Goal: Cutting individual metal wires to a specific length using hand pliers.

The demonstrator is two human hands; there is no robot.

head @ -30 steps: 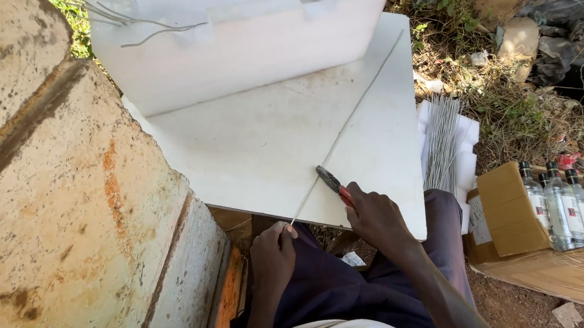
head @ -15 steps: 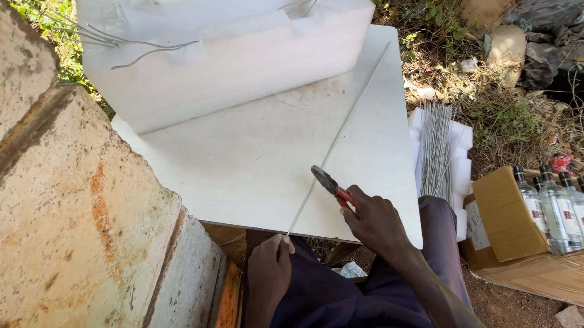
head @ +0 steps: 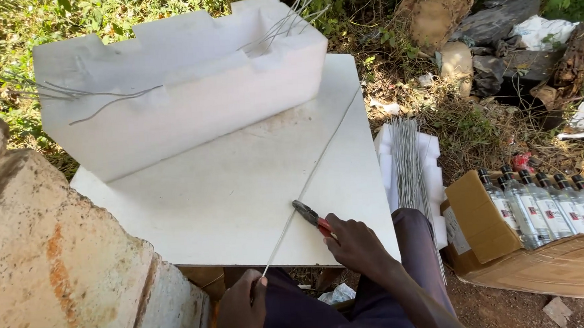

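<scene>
A long thin metal wire (head: 319, 161) lies slanted across a white flat board (head: 226, 195). My left hand (head: 242, 315) pinches the wire's near end just below the board's front edge. My right hand (head: 358, 246) grips pliers (head: 308, 215) with red handles, whose jaws rest against the wire near the board's front. My dark-trousered legs sit under both hands.
A white foam block (head: 179, 90) holding bent wires stands at the board's back. A bundle of straight wires (head: 408, 167) lies on white foam at right. A cardboard box of bottles (head: 545, 216) sits farther right. A rough stone wall (head: 48, 267) rises on the left.
The view has tilted up, showing more of the foam block and grass. Both hands keep their hold, with the pliers staying at the wire near the board's front edge.
</scene>
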